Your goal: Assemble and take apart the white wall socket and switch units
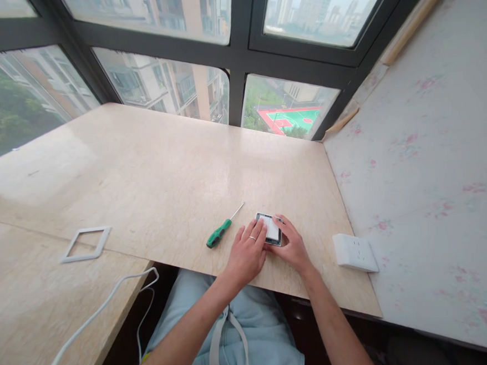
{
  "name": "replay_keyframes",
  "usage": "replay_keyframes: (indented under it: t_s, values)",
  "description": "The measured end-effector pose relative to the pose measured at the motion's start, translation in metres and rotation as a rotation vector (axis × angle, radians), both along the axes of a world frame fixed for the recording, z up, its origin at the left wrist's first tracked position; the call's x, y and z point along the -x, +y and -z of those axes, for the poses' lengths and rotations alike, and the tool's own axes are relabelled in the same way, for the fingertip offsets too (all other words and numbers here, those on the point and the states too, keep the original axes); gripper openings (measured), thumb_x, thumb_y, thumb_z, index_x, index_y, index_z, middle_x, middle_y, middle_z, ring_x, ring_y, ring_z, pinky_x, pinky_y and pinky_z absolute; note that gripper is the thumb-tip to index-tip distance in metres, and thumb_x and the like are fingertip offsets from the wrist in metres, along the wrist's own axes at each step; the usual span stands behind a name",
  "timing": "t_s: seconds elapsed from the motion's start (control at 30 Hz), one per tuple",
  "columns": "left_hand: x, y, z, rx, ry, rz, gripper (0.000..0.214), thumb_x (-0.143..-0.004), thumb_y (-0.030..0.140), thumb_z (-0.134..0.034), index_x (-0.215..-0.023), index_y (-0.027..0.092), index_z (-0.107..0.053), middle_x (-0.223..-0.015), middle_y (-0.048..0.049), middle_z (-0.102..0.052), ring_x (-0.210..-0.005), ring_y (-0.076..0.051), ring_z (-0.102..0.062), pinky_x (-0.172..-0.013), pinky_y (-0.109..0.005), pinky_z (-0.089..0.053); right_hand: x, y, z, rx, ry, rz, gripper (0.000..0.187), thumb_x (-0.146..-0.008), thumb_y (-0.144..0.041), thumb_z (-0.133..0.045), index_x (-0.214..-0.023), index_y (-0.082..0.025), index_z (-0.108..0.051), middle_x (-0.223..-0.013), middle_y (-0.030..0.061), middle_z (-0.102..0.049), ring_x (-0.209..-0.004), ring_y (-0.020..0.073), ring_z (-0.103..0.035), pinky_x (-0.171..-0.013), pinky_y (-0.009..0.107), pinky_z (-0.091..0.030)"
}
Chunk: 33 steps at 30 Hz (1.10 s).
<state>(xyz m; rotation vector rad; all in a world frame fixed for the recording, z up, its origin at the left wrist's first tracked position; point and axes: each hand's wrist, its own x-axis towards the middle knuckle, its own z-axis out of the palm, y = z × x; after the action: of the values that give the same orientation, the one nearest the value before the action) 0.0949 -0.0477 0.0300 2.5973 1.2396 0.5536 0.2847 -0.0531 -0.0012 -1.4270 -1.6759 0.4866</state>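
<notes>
A wall switch with a white double rocker and a dark border lies at the front edge of the counter, its cover frame off. My right hand grips it along the right side, thumb and fingers around the edge. From the left, my left hand, with a ring on one finger, lays its outstretched fingers flat over the left part of the switch. Left of my hands, a screwdriver with a green and black handle rests on the counter, tip pointing away to the right.
A white square frame lies on the left of the stone-look counter. A white cable loops over the front left edge. On the right, a white socket box stands against the floral wall. Windows border the back.
</notes>
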Motion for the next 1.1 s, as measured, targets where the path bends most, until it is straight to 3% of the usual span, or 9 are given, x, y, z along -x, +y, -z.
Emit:
replay_keyframes:
  t_s: [0.23,0.43,0.87,0.93,1.0,1.1]
  values:
    - [0.002,0.0,0.001,0.034,-0.045,0.015,0.061,-0.09,0.02,-0.047,-0.149,0.017,-0.032,-0.158,-0.0118,-0.031,-0.147,-0.029,-0.027,-0.116,-0.05,-0.03,0.002,-0.001,-0.004,-0.009,-0.055,-0.004,0.069,-0.073,-0.039,-0.079,-0.136,-0.026,-0.055,-0.142,0.014,-0.051,-0.133,0.029,-0.049,-0.109,0.051,-0.043]
    - [0.002,-0.002,0.009,0.057,-0.088,0.017,0.069,-0.088,0.021,-0.05,-0.152,0.016,-0.025,-0.16,-0.0131,-0.026,-0.149,-0.027,-0.02,-0.116,-0.049,-0.029,0.007,-0.007,-0.004,-0.076,-0.129,-0.065,0.05,-0.086,-0.028,-0.067,-0.135,-0.03,-0.058,-0.163,0.0063,-0.019,-0.147,0.0282,-0.027,-0.114,0.05,-0.036]
    - [0.007,-0.003,0.004,0.06,-0.143,0.021,0.068,-0.088,0.023,-0.051,-0.151,0.016,-0.028,-0.159,-0.0139,-0.029,-0.147,-0.03,-0.026,-0.114,-0.051,-0.034,0.006,-0.009,0.005,-0.129,-0.179,-0.027,0.048,-0.087,-0.034,-0.065,-0.134,-0.028,-0.059,-0.156,0.0104,-0.038,-0.141,0.0313,-0.039,-0.111,0.058,-0.039]
    - [0.01,-0.005,0.004,0.069,-0.159,0.033,0.07,-0.087,0.024,-0.052,-0.151,0.017,-0.027,-0.159,-0.013,-0.029,-0.147,-0.03,-0.027,-0.114,-0.051,-0.035,0.006,-0.01,0.007,-0.105,-0.147,-0.011,0.055,-0.086,-0.039,-0.065,-0.138,-0.025,-0.054,-0.153,0.0129,-0.041,-0.14,0.032,-0.041,-0.111,0.059,-0.037]
    - [0.017,-0.007,0.004,0.091,-0.188,0.076,0.074,-0.084,0.025,-0.056,-0.151,0.014,-0.026,-0.158,-0.0148,-0.029,-0.147,-0.032,-0.027,-0.115,-0.05,-0.035,0.007,-0.01,0.008,-0.043,-0.098,0.035,0.074,-0.082,-0.047,-0.067,-0.147,-0.021,-0.042,-0.151,0.0155,-0.044,-0.139,0.0329,-0.042,-0.112,0.057,-0.035]
    - [0.041,-0.011,-0.003,0.152,-0.336,0.138,0.076,-0.081,0.024,-0.062,-0.149,0.011,-0.031,-0.153,-0.0183,-0.038,-0.14,-0.03,-0.04,-0.115,-0.043,-0.039,0.01,-0.01,0.005,0.15,-0.035,0.124,0.095,-0.076,-0.057,-0.068,-0.153,-0.018,-0.027,-0.156,0.0156,-0.035,-0.142,0.0336,-0.036,-0.116,0.053,-0.031]
